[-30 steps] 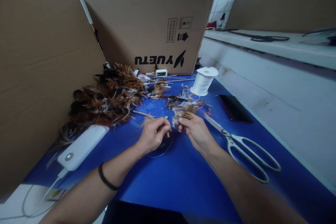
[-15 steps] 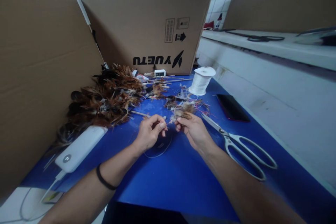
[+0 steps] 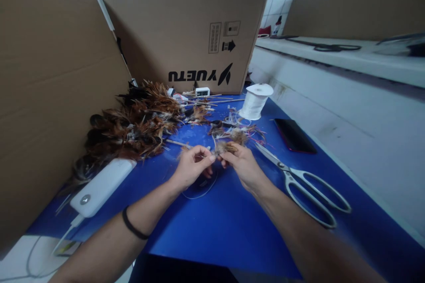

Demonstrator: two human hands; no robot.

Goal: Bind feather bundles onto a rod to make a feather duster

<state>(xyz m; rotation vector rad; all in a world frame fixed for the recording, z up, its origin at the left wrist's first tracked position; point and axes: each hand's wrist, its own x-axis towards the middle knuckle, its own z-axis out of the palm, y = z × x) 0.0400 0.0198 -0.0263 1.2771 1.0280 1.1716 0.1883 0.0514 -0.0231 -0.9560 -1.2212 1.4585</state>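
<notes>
My right hand (image 3: 246, 166) pinches a small tuft of brown feathers (image 3: 224, 147) over the blue table (image 3: 215, 230). Fingertips of my left hand (image 3: 190, 169) are closed in a pinch at the near end of that tuft, almost touching the right fingers. Whatever lies between the left fingertips is too small to make out. Below the left hand a thin pale cord (image 3: 199, 197) curves across the table. Just beyond both hands lie more feather tufts and pink threads (image 3: 255, 135).
Silver scissors (image 3: 292, 174) lie open at the right, near a dark phone (image 3: 295, 136). Behind them stands a white spool (image 3: 256, 102). A large feather pile (image 3: 142, 124) and a white power bank (image 3: 102, 189) occupy the left. Cardboard (image 3: 186, 31) walls the back.
My left fingertips have moved slightly right, closing the small gap to the right hand. The feather tuft has shifted a little left and turned.
</notes>
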